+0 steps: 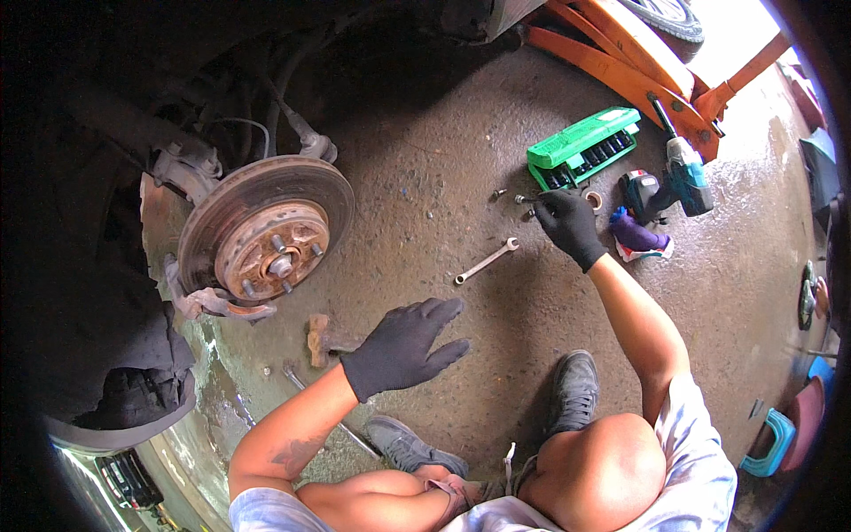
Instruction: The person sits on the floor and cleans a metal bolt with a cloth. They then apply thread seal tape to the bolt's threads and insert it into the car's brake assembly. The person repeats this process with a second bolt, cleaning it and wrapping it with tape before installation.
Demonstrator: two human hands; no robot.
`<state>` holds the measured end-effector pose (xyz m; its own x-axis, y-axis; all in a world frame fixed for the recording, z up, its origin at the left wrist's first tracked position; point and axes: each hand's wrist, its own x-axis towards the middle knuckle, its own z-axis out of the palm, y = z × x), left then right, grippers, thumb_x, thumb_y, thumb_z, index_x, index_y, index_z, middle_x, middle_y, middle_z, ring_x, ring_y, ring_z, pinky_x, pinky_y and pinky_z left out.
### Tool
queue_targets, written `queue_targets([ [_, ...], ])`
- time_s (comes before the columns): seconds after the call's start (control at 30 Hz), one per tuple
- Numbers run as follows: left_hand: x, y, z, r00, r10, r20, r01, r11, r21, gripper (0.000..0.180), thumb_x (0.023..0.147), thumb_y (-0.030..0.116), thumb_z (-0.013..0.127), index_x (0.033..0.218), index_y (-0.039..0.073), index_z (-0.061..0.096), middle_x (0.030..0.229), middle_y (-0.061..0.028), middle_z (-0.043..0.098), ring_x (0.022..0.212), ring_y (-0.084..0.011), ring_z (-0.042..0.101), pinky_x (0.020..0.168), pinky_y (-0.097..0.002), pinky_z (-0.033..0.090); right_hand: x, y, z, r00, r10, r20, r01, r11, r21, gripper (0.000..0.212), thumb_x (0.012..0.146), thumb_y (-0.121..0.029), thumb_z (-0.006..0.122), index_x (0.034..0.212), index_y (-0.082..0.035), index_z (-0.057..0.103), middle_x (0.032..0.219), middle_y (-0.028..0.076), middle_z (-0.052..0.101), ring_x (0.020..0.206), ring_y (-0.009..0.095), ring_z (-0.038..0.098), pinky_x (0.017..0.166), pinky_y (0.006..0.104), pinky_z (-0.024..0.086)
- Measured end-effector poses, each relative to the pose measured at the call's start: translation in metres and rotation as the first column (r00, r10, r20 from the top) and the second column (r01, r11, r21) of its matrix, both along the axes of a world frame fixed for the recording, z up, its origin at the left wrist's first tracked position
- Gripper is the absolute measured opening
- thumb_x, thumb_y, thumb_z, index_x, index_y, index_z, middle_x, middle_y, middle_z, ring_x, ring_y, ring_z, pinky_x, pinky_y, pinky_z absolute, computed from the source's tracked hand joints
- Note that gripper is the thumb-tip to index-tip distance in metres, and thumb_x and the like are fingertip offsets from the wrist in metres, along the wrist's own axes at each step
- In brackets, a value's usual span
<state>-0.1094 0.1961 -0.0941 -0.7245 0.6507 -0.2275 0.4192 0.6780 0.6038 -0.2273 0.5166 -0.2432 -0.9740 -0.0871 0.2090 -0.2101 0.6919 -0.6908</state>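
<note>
My right hand (569, 223), in a black glove, reaches down to the floor with its fingers curled and drawn together at a small bolt (522, 199). Another bolt (499, 191) lies just left of it. My left hand (408, 347), gloved in black too, hovers with thumb and fingers apart and nothing in it. Below and between the hands a combination wrench (487, 262) lies on the floor. A hammer (319, 340) is partly hidden behind my left wrist. Left of my hands stands a rusty brake disc (266, 232) with bare wheel studs on its hub.
An open green socket case (585, 146) lies beyond my right hand. Right of it are a cordless impact wrench (684, 177), a purple cloth-like bundle (636, 232) and a ring (593, 200). An orange jack (620, 66) stands behind. A long metal bar (355, 440) lies by my left shoe.
</note>
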Motion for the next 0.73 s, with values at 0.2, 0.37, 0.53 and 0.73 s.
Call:
queue_targets([
  [0.2, 0.0, 0.0, -0.002, 0.999, -0.033, 0.027, 0.035, 0.996, -0.081, 0.058, 0.092, 0.041, 0.062, 0.132, 0.001, 0.05, 0.118, -0.0234, 0.059, 0.103, -0.0378, 0.061, 0.089, -0.0465, 0.047, -0.013, -0.016, 0.01, 0.988, 0.127, 0.086, -0.15, 0.921, 0.359, 0.019, 0.082, -0.025, 0.065, 0.081, -0.006, 0.068, 0.087, 0.016, 0.067, 0.078, 0.038, 0.067, 0.067, 0.0456, 0.053],
  [0.37, 0.001, -0.002, -0.007, 0.999, -0.03, 0.028, 0.032, 0.997, -0.072, 0.057, 0.093, 0.041, 0.06, 0.132, 0.001, 0.051, 0.122, -0.024, 0.059, 0.109, -0.0395, 0.058, 0.092, -0.0467, 0.046, -0.026, -0.025, 0.003, 0.969, 0.181, 0.167, -0.242, 0.828, 0.506, 0.021, 0.081, -0.027, 0.064, 0.082, -0.006, 0.068, 0.088, 0.018, 0.066, 0.081, 0.039, 0.067, 0.069, 0.0481, 0.054],
  [0.53, 0.004, -0.007, -0.006, 0.997, -0.021, 0.075, 0.03, 0.992, -0.121, 0.056, 0.093, 0.042, 0.059, 0.131, 0.001, 0.052, 0.123, -0.0244, 0.058, 0.111, -0.0399, 0.058, 0.094, -0.0471, 0.046, -0.027, -0.034, 0.004, 0.97, 0.151, 0.189, -0.224, 0.853, 0.471, 0.023, 0.081, -0.028, 0.065, 0.082, -0.006, 0.068, 0.09, 0.017, 0.067, 0.085, 0.038, 0.067, 0.072, 0.0477, 0.054],
  [0.73, 0.003, -0.009, -0.005, 0.992, -0.041, 0.123, 0.056, 0.991, -0.124, 0.06, 0.093, 0.043, 0.059, 0.134, 0.001, 0.05, 0.126, -0.0249, 0.056, 0.113, -0.0396, 0.057, 0.096, -0.0482, 0.045, -0.02, -0.032, 0.017, 0.958, 0.063, 0.279, -0.186, 0.879, 0.44, 0.057, 0.078, -0.04, 0.071, 0.125, -0.01, 0.06, 0.109, 0.018, 0.067, 0.1, 0.035, 0.066, 0.082, 0.0449, 0.053],
])
